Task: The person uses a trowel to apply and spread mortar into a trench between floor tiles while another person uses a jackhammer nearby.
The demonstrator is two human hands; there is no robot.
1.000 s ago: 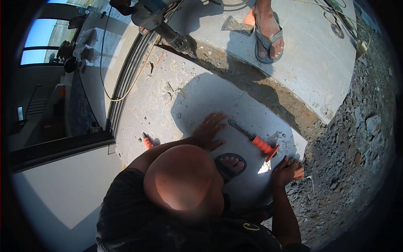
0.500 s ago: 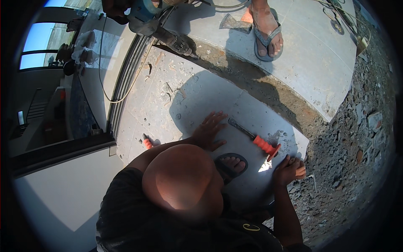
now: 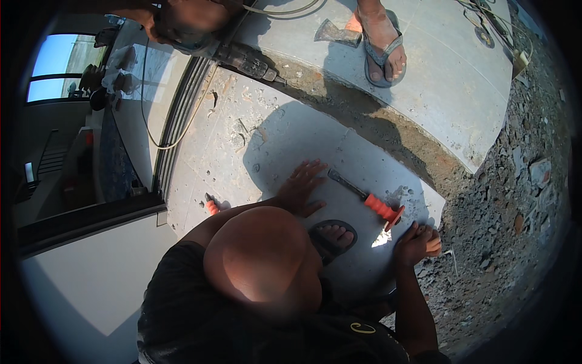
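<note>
My left hand (image 3: 301, 187) lies flat on the grey tile slab (image 3: 330, 142), fingers spread, holding nothing. At the slab's right corner my right hand (image 3: 419, 244) is curled closed; whether anything is inside it is hidden. Just beyond it lies a cold chisel (image 3: 379, 206) with an orange grip and hand guard, its steel shank pointing toward my left hand. A second orange-gripped chisel (image 3: 211, 205) rests near my left forearm. At the top left, a co-worker's hands hold a power hammer (image 3: 247, 62), its bit over the trench (image 3: 370, 109) between the slabs.
A co-worker's sandalled foot (image 3: 384, 54) stands on the far slab (image 3: 448, 79), beside a hatchet-like tool (image 3: 339, 33). A cable (image 3: 159, 145) loops by the door track (image 3: 176, 121). Rubble (image 3: 491, 224) covers the right side. My own sandalled foot (image 3: 336, 236) is between my hands.
The co-worker's power hammer has shifted and tilted lower at the top left, and more of their arm shows. My hands and the chisels stay put.
</note>
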